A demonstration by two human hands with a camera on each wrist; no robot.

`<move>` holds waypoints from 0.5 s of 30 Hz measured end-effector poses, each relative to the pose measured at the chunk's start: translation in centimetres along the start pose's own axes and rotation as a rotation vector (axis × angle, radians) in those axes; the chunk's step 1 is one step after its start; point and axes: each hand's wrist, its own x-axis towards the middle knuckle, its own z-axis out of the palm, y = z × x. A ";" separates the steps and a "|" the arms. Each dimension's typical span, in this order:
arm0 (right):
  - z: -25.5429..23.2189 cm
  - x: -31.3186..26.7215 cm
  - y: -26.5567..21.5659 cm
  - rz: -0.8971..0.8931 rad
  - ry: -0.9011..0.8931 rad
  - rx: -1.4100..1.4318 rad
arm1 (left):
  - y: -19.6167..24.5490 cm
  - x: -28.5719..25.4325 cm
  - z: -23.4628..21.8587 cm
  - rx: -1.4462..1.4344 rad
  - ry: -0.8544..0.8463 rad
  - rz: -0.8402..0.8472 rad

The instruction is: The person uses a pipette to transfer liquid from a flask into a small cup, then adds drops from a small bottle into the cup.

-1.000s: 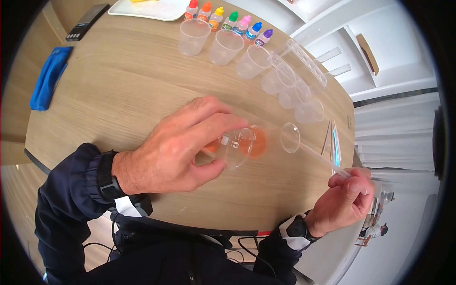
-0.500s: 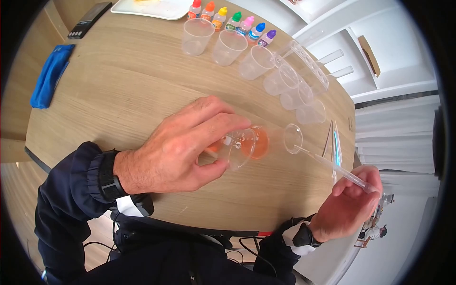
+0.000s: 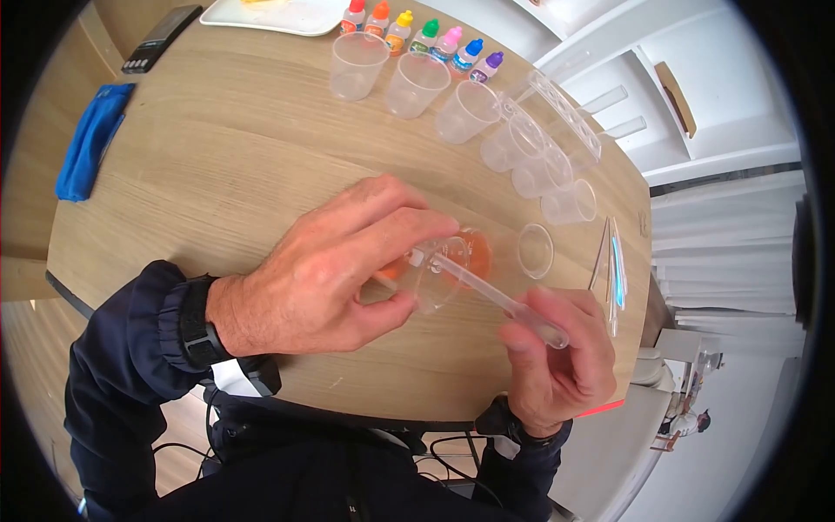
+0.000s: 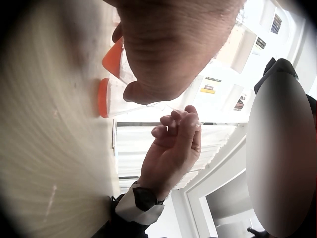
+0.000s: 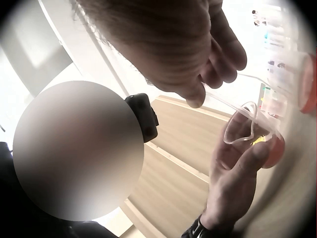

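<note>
My left hand (image 3: 330, 270) grips a clear glass beaker (image 3: 435, 291) with printed marks, thumb and fingers about its rim. Orange liquid shows in it; in the left wrist view it leans to one side. Just beyond stands a second clear glass vessel (image 3: 477, 250), orange liquid at its bottom and its round mouth toward the right. Between thumb and fingers, my right hand (image 3: 565, 357) holds a clear plastic dropper pipette (image 3: 487, 291), bulb uppermost. The pipette reaches across into the beaker's mouth, as the right wrist view also shows. Part of the beaker is hidden behind my left hand.
Several clear plastic cups (image 3: 417, 85) curve along the far side, before small dye bottles (image 3: 424, 36) with coloured caps. A clear rack (image 3: 565, 117) stands behind. Thin rods (image 3: 614, 270) lie right; a blue cloth (image 3: 91, 143) and a white tray (image 3: 278, 16) lie left and back.
My right hand has moved left, bringing the pipette from the mouth of the standing vessel to the beaker. My left hand keeps its hold in nearly the same place.
</note>
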 end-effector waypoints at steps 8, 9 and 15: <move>0.3 0.2 -0.1 0.093 -0.055 0.021 | 0.0 0.0 -0.2 0.009 -0.006 0.015; 0.3 0.2 -0.1 0.092 -0.053 0.012 | 0.0 0.0 -0.1 0.012 -0.004 0.017; 0.4 0.5 -0.2 0.031 0.003 -0.069 | -0.1 0.0 0.0 0.021 0.002 0.023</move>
